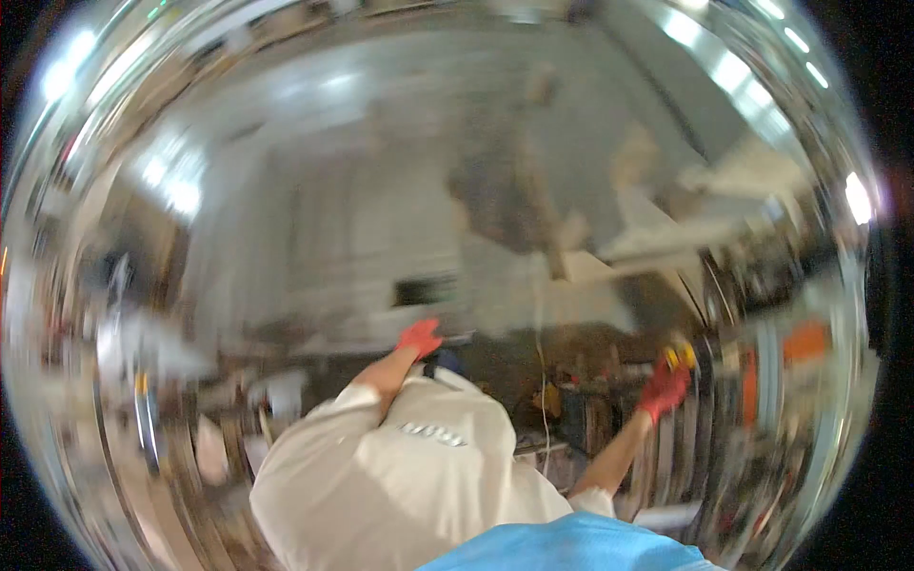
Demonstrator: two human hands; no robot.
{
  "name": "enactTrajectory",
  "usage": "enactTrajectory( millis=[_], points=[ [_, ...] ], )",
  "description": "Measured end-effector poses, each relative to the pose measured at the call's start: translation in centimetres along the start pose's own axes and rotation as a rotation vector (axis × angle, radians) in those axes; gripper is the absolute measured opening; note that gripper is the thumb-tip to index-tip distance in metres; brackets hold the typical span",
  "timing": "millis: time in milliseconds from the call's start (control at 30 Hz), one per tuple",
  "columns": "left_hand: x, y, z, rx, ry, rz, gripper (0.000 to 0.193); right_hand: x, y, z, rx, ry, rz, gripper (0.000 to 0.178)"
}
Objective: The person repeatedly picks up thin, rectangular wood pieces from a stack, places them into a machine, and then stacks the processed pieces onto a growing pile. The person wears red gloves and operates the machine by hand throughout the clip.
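My left hand (pixel 419 338), in a red glove, is by the near edge of a wide grey work surface (pixel 324 219). Its fingers look spread, and I see nothing in them. Just beyond it lies a small dark rectangular thing (pixel 426 290). Off to the right, my right hand (pixel 664 387), also gloved in red, is closed around a small yellow and black object (pixel 680 357). Motion blur hides what kind of object it is. Both arms are apart, the right one reaching out over a cluttered area beside the work surface.
Pale, irregular sheet pieces (pixel 586 266) and a dark brown patch (pixel 500 195) show on the right part of the surface. A thin light cord (pixel 541 352) hangs down in front. Orange items (pixel 805 341) stand at the far right. Blurred clutter lies along the left.
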State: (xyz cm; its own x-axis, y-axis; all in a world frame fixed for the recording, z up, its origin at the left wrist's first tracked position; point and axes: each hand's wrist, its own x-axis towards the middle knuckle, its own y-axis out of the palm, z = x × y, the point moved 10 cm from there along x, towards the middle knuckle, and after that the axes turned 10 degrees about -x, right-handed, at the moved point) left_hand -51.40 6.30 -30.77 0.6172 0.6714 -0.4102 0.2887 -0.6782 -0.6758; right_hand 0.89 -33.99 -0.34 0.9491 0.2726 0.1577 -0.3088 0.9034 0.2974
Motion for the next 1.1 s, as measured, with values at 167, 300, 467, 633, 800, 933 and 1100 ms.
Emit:
enactTrajectory(
  millis=[167,300,467,633,800,933,1100],
  points=[
    [1.4,2.8,-3.3,-0.009,0.032,0.261,0.054,-1.9,1.2,5.3,-1.692,-0.18,-0.258,0.05],
    [4.8,3.5,-2.9,0.095,0.205,0.229,0.053,-1.4,1.5,4.8,-1.74,-0.117,-0.265,0.05],
    [8.8,4.8,-13.8,-0.183,0.249,0.25,0.052,-0.1,-0.7,4.4,-1.702,-0.061,-0.174,0.052],
    [16.8,2.3,-31.5,-0.121,0.821,-0.195,0.056,1.5,0.9,2.5,-1.38,0.034,-0.006,0.052],
    [23.8,-1.2,-52.7,-0.916,0.726,0.058,0.058,1.2,1.4,4.3,-1.637,0.04,-0.029,0.054],
    [27.2,-6.8,-67.9,-0.824,0.966,-0.212,0.061,1.4,1.8,5.6,-1.663,0.073,-0.046,0.053],
    [25.8,-11.2,-78.7,-0.891,1.068,-0.292,0.032,1.6,-0.1,4.5,-1.651,0.149,-0.083,0.048]
  ],
)
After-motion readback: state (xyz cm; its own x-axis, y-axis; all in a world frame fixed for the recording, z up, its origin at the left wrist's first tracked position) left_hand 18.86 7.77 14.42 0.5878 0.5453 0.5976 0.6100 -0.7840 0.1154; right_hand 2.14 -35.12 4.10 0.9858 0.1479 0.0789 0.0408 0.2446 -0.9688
